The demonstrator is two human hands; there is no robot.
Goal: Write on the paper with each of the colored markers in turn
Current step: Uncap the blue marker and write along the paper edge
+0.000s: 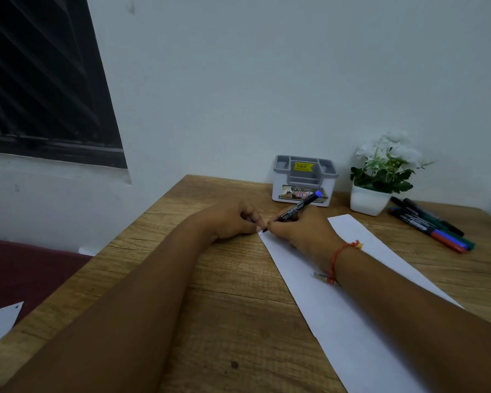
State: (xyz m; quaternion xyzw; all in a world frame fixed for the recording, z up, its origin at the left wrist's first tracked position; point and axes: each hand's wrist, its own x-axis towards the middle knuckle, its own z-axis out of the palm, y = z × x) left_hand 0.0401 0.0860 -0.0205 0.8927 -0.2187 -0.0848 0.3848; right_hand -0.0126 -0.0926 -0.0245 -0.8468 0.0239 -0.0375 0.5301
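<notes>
Left hand point(233, 219) sits curled just off the sheet's corner; whether it holds anything, I can't tell. Right hand point(304, 234) pinches the blue marker point(295, 208), barrel running 8 to 2 o'clock, tip at the paper point(352, 321), which stretches toward 5 o'clock. Spare markers point(431, 226) wait at 3 o'clock.

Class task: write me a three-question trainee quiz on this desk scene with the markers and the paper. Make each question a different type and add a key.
1. True or false: the right hand holds its marker at the paper's near edge.
2. The spare markers lie next to: A) a laptop, B) the white plant pot, C) a mug.
3. Fill in: the held marker's back end is ___.
Key: 1 false, its tip is at the far corner; 2 B; 3 blue.
</notes>
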